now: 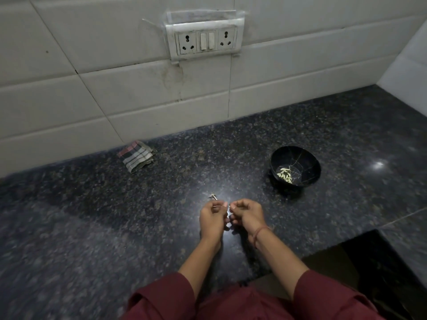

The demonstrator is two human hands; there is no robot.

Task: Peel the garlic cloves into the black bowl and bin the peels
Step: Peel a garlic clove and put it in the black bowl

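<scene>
Lower centre: your left hand (pixel 211 217) and right hand (pixel 246 214) are both curled, pinching one small garlic clove (pixel 228 207) between the fingertips; it is mostly hidden. Judged light and firm, slippery once bared, with papery, brittle skin, so grip at the tip. Pale pointed peeled cloves (pixel 284 174) lie in the glossy black bowl (pixel 309 158), right of centre on the speckled polished surface (pixel 115 215).

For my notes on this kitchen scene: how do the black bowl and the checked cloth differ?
The black bowl is round, stands to the right and holds peeled garlic cloves; the checked cloth is folded flat, to the left by the tiled wall. Both rest on the granite counter.
</scene>
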